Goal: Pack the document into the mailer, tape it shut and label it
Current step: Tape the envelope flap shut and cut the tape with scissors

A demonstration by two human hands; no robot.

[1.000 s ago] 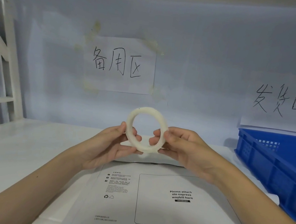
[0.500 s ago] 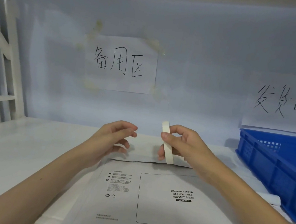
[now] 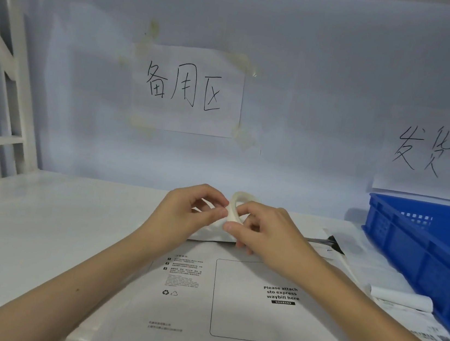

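Tape roll (image 3: 237, 207) held upright above far flap edge of mailer (image 3: 242, 310), flat on worktop (image 3: 24, 229). Right hand (image 3: 264, 232) pinching roll rim; left hand (image 3: 186, 214) pinching at roll's left face, apparently lifting the tape end. Flap seam running left-right directly beneath grip; pull strip leftward along it.

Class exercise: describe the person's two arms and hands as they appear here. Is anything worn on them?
Both forearms are bare right up to the frame edge, with no sleeves showing. The left hand and right hand wear no gloves, and no rings, watch or bracelet can be seen.
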